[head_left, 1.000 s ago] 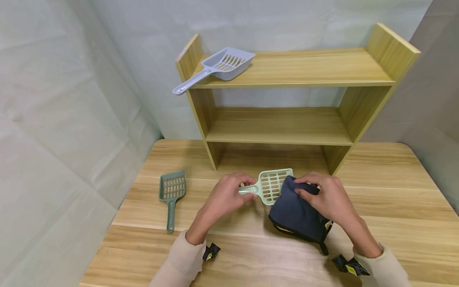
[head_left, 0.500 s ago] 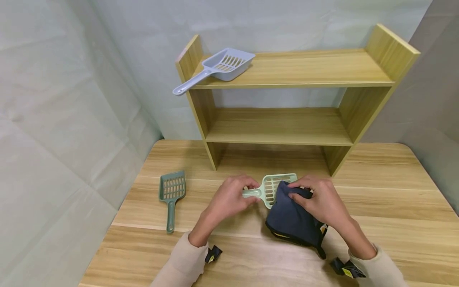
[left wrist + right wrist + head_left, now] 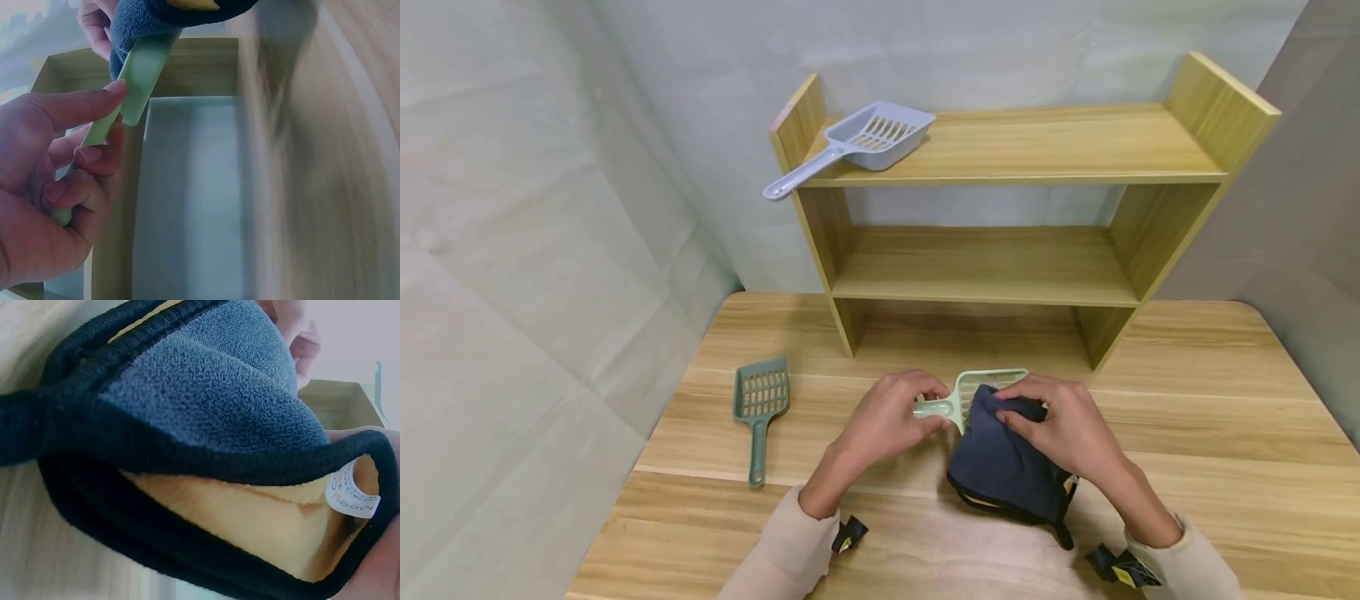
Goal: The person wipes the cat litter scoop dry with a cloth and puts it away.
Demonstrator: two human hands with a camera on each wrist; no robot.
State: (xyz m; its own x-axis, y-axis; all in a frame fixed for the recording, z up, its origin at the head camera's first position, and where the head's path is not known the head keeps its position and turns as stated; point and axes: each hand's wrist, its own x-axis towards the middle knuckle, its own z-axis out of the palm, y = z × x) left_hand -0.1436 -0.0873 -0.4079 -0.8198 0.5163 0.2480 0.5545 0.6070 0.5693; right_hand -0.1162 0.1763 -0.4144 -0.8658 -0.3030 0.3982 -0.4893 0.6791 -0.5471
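1. Pale sheeting [image 3: 587, 250] backs a wood-grain table [image 3: 1225, 467], on which a wooden shelf unit [image 3: 1045, 142] stands.
2. Light green scoop [image 3: 956, 406], in front of the shelf unit and between the hands, apparently raised off the table. Judged thin plastic: light, fairly stiff, smooth enough to turn in the fingers, liable to flex if pressed hard.
3. Left hand [image 3: 891, 417]: pinches the scoop's handle near its neck, thumb against fingers; the left wrist view shows further fingers curled along the handle. This is the sound place to hold, leaving the slotted head free.
4. Dark blue cloth [image 3: 1003, 462], draped over much of the scoop's head and hiding it. Judged soft, limp and light; the right wrist view shows a yellow lining [image 3: 250, 512], black edging and a white label [image 3: 351, 490]. Best gathered between thumb and fingers, backing the plastic.
5. Right hand [image 3: 1063, 417]: pinches the cloth over the head; whether the scoop's rim is caught within cannot be told.
6. Surroundings: a dark green scoop [image 3: 759, 423] lies well apart at left; a lavender scoop [image 3: 850, 150] rests on the top board, handle overhanging. Chief obstacles: the shelf unit, near behind, and the cloth's hanging loop [image 3: 1063, 537].
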